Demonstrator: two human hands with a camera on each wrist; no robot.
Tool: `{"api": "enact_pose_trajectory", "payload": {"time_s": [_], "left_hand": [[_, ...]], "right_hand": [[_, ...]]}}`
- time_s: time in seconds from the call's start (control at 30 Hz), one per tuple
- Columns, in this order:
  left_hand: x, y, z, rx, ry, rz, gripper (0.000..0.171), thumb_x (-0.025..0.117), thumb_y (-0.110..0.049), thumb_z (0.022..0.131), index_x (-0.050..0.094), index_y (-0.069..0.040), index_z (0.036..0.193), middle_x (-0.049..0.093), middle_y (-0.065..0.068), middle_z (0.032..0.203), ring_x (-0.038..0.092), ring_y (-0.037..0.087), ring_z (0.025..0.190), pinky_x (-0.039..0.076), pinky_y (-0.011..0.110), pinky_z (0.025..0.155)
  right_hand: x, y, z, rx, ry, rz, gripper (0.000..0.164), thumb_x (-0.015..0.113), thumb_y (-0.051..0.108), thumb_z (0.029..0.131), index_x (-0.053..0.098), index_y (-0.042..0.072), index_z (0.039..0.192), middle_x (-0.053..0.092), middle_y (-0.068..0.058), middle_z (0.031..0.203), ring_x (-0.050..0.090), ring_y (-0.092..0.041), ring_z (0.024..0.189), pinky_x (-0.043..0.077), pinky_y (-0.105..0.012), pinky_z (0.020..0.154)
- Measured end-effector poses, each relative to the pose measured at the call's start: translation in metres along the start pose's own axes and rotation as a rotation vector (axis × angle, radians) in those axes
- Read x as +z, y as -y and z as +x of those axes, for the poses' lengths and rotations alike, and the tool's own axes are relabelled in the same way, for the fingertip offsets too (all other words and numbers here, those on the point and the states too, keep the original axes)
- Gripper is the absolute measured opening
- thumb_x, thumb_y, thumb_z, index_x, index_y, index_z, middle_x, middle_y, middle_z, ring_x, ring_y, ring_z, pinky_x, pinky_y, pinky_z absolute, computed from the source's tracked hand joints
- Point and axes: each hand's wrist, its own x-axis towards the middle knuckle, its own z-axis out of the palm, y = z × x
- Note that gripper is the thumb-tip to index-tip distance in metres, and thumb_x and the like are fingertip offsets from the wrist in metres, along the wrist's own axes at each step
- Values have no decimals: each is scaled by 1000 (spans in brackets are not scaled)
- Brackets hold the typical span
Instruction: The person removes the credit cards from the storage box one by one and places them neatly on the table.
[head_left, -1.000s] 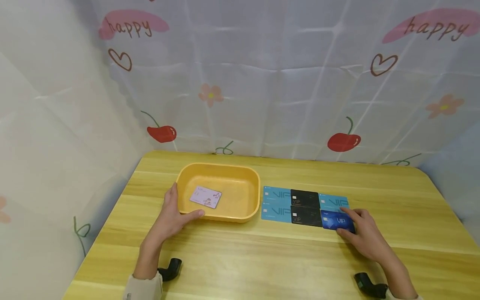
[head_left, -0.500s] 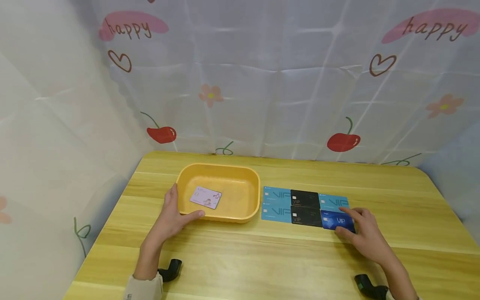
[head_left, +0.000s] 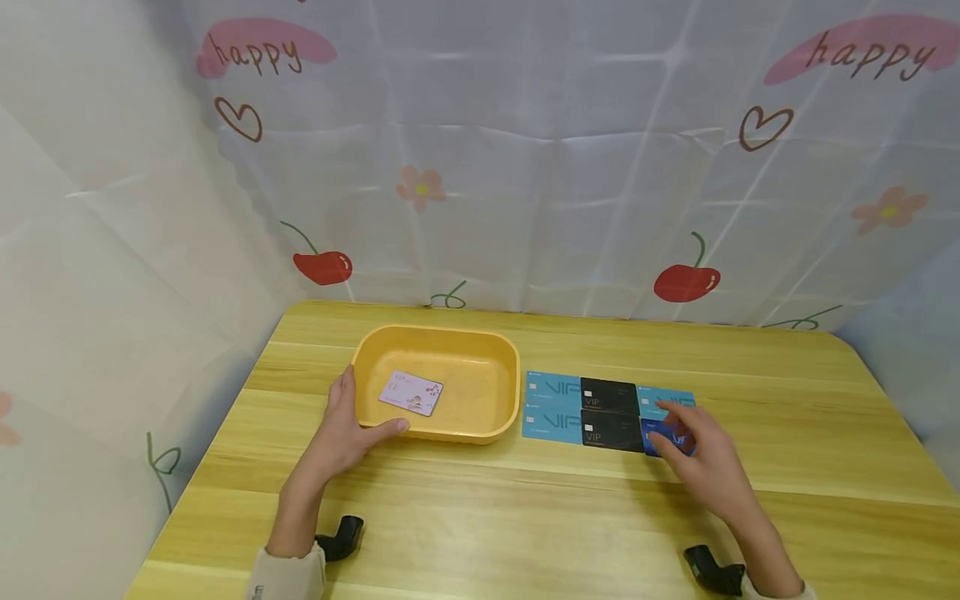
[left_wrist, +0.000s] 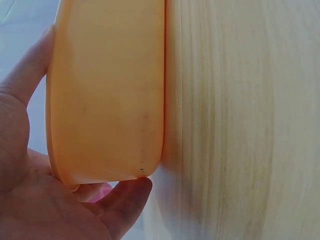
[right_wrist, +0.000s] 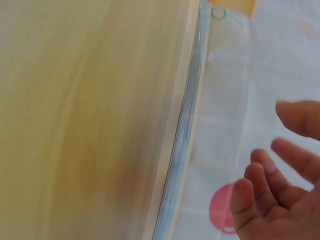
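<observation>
In the head view my left hand (head_left: 343, 429) grips the left front corner of a yellow plastic tray (head_left: 491, 429), thumb on the front rim and fingers along the side. The left wrist view shows those fingers bent against the tray's wall (left_wrist: 110, 95). A pale pink VIP card (head_left: 411, 392) lies inside. My right hand (head_left: 708, 462) hovers over the right end of a block of cards, fingers spread and holding nothing. Partly behind it are a dark blue card (head_left: 651, 442) and a light blue card (head_left: 649, 398). The right wrist view shows the thumb and fingertips apart.
Two black VIP cards (head_left: 611, 430) and two light blue VIP cards (head_left: 551, 423) complete the two-row block, right of the tray. The wooden table (head_left: 480, 517) ends at a printed curtain (head_left: 510, 208). Black curved pieces (head_left: 341, 538) sit by both wrists.
My right hand has risen off the dark blue card and shifted left above it. The cards lie where they were. My left hand and the tray have stayed still.
</observation>
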Motion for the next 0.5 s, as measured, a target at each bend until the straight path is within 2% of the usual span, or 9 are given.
{"api": "enact_pose_trajectory", "payload": {"time_s": [0.1, 0.2, 0.5], "left_hand": [[0, 0, 0, 2, -1, -4, 129, 83, -46, 77, -7, 3, 155, 3, 24, 157, 17, 40, 141, 20, 57, 113], [0, -1, 0, -4, 3, -11, 129, 83, -46, 77, -8, 2, 155, 2, 24, 157, 16, 40, 141, 19, 57, 113], [0, -2, -1, -6, 1, -11, 130, 83, -46, 77, -8, 3, 155, 3, 25, 156, 17, 40, 141, 20, 57, 113]], "right_hand": [[7, 10, 3, -6, -51, 5, 40, 75, 4, 87, 62, -4, 124, 59, -8, 92, 51, -14, 74, 46, -25, 62], [12, 22, 5, -19, -62, 17, 39, 75, 6, 87, 63, -3, 123, 61, -7, 91, 53, -15, 74, 47, -26, 62], [23, 53, 10, -5, 57, 51, 43, 74, 14, 90, 61, 2, 128, 58, -10, 101, 54, -20, 83, 49, -33, 68]]}}
